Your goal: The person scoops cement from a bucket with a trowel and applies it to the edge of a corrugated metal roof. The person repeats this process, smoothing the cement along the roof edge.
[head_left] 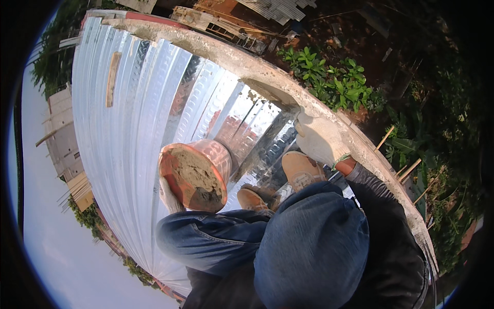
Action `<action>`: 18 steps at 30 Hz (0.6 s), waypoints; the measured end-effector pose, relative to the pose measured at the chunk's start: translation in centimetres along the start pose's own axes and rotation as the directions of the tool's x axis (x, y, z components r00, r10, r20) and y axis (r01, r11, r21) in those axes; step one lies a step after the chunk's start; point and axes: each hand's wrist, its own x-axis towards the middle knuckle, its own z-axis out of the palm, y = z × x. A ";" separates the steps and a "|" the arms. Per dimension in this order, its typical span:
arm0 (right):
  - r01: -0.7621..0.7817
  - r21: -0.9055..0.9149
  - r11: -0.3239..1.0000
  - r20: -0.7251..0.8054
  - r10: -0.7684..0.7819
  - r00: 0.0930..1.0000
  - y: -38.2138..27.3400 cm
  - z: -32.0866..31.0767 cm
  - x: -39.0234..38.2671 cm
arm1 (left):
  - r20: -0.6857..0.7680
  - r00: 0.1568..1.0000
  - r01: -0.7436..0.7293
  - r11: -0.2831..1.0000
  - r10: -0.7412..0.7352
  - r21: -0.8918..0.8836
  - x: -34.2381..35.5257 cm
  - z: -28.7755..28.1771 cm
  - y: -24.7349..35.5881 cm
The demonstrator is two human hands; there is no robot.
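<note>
Left hand (169,195) — gloved, gripping the lower rim of the orange bucket (195,172) of wet mortar; finger state cannot be determined. The bucket sits tilted above the corrugated metal roof (128,129). Right hand (320,139) — gloved, fingers together, pressed flat on the concrete wall top (247,67).

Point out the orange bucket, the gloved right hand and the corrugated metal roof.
orange bucket (193,177): head view, on the wet mortar inside it.
right hand (319,139): head view, back of the glove.
corrugated metal roof (123,129): head view, bare ribbed sheet.
</note>
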 end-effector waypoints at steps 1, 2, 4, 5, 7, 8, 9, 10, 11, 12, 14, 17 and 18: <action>0.042 -0.183 0.982 0.004 -0.042 0.999 -1.0 -1.0 -0.2 | 0.001 1.000 0.000 1.000 0.000 0.000 0.1 0.1 0.0; 0.138 -0.168 0.976 -0.064 -0.150 0.987 0.2 -0.7 -1.2 | 0.006 1.000 0.003 1.000 -0.003 -0.002 0.2 0.3 -0.1; 0.189 -0.061 0.980 -0.136 -0.195 0.971 1.5 -0.1 -2.5 | 0.006 1.000 0.012 1.000 -0.012 0.001 0.2 0.3 -0.2; 0.140 0.038 0.989 -0.137 -0.133 0.982 1.2 -0.2 -2.8 | 0.006 1.000 0.011 1.000 -0.011 0.007 0.4 0.6 -0.2; 0.040 0.054 0.998 -0.118 -0.033 0.992 0.6 -0.9 -3.4 | 0.009 1.000 0.015 0.999 -0.016 0.034 0.6 1.1 -0.5; 0.013 -0.024 1.000 -0.096 -0.015 0.995 -2.2 -3.1 -3.2 | -0.011 1.000 0.014 0.999 -0.014 0.048 0.2 0.3 -0.3; -0.006 -0.099 0.995 -0.080 -0.002 0.997 -3.9 -4.3 -3.1 | -0.036 0.999 0.011 0.999 -0.009 0.044 -0.2 -0.9 -0.1; 0.025 -0.138 0.990 -0.080 -0.036 0.996 -3.4 -4.2 -2.8 | -0.034 0.999 0.014 0.998 -0.012 0.060 0.0 -0.9 -0.1; 0.053 -0.177 0.983 -0.082 -0.068 0.994 -2.1 -4.0 -1.9 | -0.016 0.999 0.051 0.998 -0.052 -0.021 0.4 -0.9 -0.3; 0.080 -0.218 0.973 -0.082 -0.100 0.992 -0.4 -3.4 -0.8 | 0.002 0.999 0.038 0.999 -0.038 -0.033 0.6 -0.6 -0.5; 0.200 0.052 0.978 -0.219 -0.185 0.958 7.4 1.4 2.5 | 0.042 0.999 0.014 0.998 -0.011 -0.059 1.0 0.5 -1.0; 0.077 -0.095 0.993 0.020 -0.075 0.997 1.5 -1.4 4.3 | 0.017 1.000 -0.003 0.998 0.004 -0.058 0.5 -0.4 -0.9; 0.070 -0.076 0.995 0.045 -0.066 0.997 1.1 -1.6 4.5 | 0.014 1.000 0.001 0.999 0.000 -0.054 0.2 -0.5 -0.8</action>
